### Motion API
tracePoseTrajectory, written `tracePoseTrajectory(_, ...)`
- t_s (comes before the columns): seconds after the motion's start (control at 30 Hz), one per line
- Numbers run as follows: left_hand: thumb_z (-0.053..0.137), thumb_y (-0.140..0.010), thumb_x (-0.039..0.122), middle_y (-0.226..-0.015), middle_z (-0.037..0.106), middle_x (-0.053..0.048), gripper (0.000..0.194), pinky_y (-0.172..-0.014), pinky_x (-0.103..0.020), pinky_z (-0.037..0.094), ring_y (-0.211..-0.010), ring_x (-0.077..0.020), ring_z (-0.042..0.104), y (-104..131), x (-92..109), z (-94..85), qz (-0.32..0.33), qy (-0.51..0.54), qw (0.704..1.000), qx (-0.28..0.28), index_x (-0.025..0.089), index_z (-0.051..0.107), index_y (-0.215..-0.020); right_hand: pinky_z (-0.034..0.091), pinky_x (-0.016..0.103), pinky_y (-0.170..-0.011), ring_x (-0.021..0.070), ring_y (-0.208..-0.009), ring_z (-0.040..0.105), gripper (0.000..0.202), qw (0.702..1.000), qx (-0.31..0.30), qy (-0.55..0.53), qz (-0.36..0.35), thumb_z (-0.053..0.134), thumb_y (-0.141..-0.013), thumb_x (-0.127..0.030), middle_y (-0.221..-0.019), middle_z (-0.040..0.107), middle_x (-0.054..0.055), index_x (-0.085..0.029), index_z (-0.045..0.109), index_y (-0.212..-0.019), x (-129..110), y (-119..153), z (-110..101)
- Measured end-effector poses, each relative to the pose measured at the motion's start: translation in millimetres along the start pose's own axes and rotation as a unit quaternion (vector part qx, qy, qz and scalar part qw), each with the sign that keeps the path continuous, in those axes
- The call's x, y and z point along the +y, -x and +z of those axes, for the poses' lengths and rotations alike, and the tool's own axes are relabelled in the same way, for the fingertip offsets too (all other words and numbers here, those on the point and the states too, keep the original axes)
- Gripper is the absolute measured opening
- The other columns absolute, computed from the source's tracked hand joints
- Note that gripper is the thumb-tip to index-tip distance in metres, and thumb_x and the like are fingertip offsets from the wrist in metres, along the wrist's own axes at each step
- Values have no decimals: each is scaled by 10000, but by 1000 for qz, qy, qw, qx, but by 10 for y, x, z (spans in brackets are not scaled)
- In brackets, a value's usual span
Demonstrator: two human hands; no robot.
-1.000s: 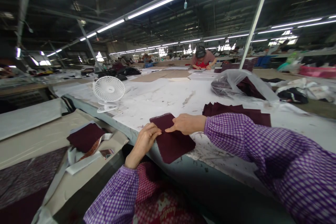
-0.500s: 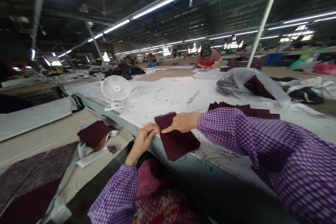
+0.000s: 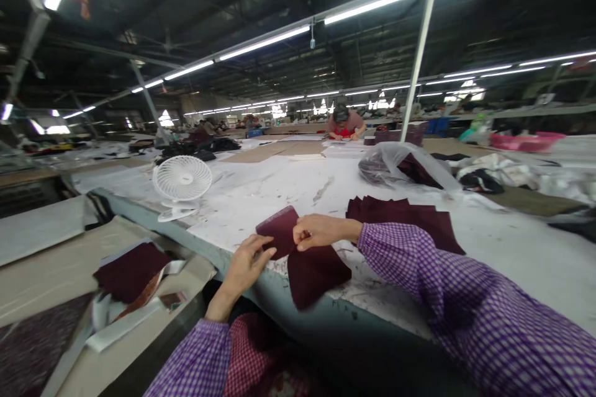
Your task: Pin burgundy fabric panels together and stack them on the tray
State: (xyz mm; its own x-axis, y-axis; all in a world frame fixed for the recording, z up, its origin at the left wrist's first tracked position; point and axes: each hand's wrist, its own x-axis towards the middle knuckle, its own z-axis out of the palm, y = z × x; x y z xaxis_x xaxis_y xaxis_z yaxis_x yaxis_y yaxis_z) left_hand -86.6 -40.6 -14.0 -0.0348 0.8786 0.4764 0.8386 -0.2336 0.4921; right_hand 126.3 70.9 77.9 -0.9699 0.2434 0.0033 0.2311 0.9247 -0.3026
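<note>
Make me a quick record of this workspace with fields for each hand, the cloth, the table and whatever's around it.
Left hand: at the maroon cloth's left edge; grip unclear
Right hand: pinching the cloth around its middle
Cloth state: raised at the pinch, near end over the table edge
Worktable: white-topped, marked
Left side: white fan
Right side: fanned maroon pieces, clear plastic bag
Background: co-worker leaning over a surface
</note>
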Motion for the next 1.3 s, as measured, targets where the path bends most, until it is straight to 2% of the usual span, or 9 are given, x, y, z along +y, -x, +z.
tracePoseTrajectory(0.2,549,-858,391,-935,643,-53,257,-860,-388,460,-907,-220,559,-21,36,45,55,-93,994,6,217,715,-949,392,227,-622,91,-636,475,197,982,129,-124,67,529,-860,-317,-733,557,-11,-124,554,-888,344,823,-689)
tracePoseTrajectory(0.33,500,-887,329,-871,658,-47,242,-835,-382,468,-861,-216,568,40,131,76,73,-96,992,44,217,710,-847,414,242,-632,116,-671,535,168,957,154,-14,245,555,-850,-266,-794,607,24,-123,585,-932,695,1317,-848)
tracePoseTrajectory(0.47,491,-900,341,-905,670,-38,241,-842,-352,486,-886,-199,598,315,390,33,85,-33,995,36,238,697,-830,451,340,-818,235,-984,594,293,901,159,180,362,644,-770,-126,-1127,619,137,-137,634,-1062,816,1355,-772)
tracePoseTrajectory(0.6,489,-905,341,-912,675,-46,229,-819,-349,504,-851,-192,615,592,689,-71,93,-12,996,7,258,699,-866,443,303,-875,187,-992,610,246,942,191,178,212,480,-912,-189,-1102,659,110,-148,663,-1072,442,956,-559)
tracePoseTrajectory(0.67,505,-896,355,-882,676,-44,224,-785,-336,508,-825,-189,614,637,783,-143,99,-9,994,-35,262,704,-854,452,250,-845,143,-916,630,237,989,112,82,51,479,-926,-219,-1015,690,69,-158,687,-1024,152,730,-365)
tracePoseTrajectory(0.77,492,-900,379,-800,662,-31,281,-753,-315,494,-783,-176,600,560,800,-218,76,6,994,-73,240,683,-747,445,252,-866,146,-951,616,228,996,11,30,-88,545,-900,-230,-1037,670,74,-165,675,-1076,-191,522,-26)
tracePoseTrajectory(0.93,521,-863,401,-875,643,-87,262,-825,-408,448,-861,-244,569,160,616,-45,-39,-118,992,39,174,652,-871,434,293,-900,183,-998,575,295,993,-12,72,-97,597,-869,-270,-1092,598,106,-161,638,-1141,-294,490,266)
tracePoseTrajectory(1.07,596,-779,418,-789,606,-80,268,-743,-370,439,-824,-247,554,-154,572,173,-70,-172,983,-7,176,595,-665,427,298,-892,186,-1002,562,292,991,0,88,-96,614,-857,-276,-1092,586,97,-173,627,-1130,-257,507,270)
tracePoseTrajectory(1.3,647,-697,340,-621,569,33,202,-550,-258,411,-584,-140,526,-378,571,161,-149,62,983,-87,190,553,-794,420,324,-915,203,-1039,549,282,990,-4,109,-89,610,-859,-279,-1154,575,96,-187,614,-1126,-317,496,269)
